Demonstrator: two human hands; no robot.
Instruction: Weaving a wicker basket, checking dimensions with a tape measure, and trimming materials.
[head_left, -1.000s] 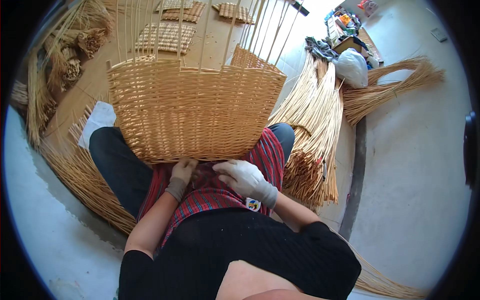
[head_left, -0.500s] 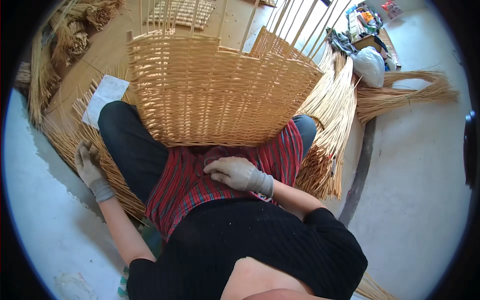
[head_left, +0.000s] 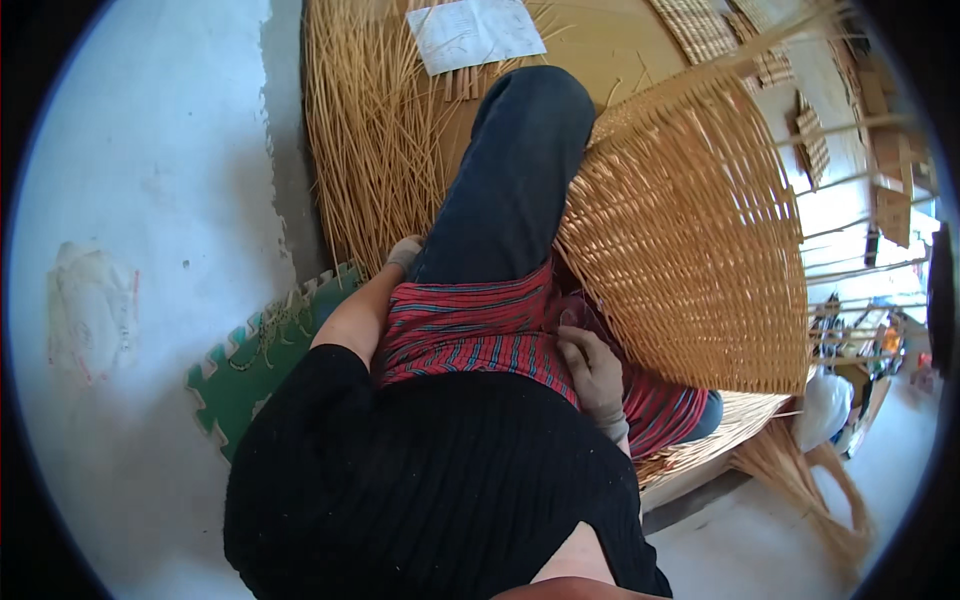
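Note:
A large half-woven wicker basket (head_left: 690, 230) lies tilted on my lap, its upright stakes pointing to the right. My right hand (head_left: 592, 368), in a grey glove, holds the basket's base, with its fingers tucked between the weave and my red striped apron (head_left: 470, 330). My left hand (head_left: 403, 252), also gloved, reaches down beside my left leg in dark trousers (head_left: 515, 170). It touches the loose willow rods (head_left: 370, 140) on the floor. The leg partly hides this hand, so its grip does not show.
The rods lie fanned over a round wooden board (head_left: 600, 40) with a white paper sheet (head_left: 475, 32) on it. A green foam mat (head_left: 255, 360) sits under me on the pale concrete floor (head_left: 150, 200). Bundled rods (head_left: 800, 470) and a white bag (head_left: 825, 405) lie at the right.
My head has turned left and down, so the basket now sits at the right of the view. My left hand left the basket's base and reached to the floor rods.

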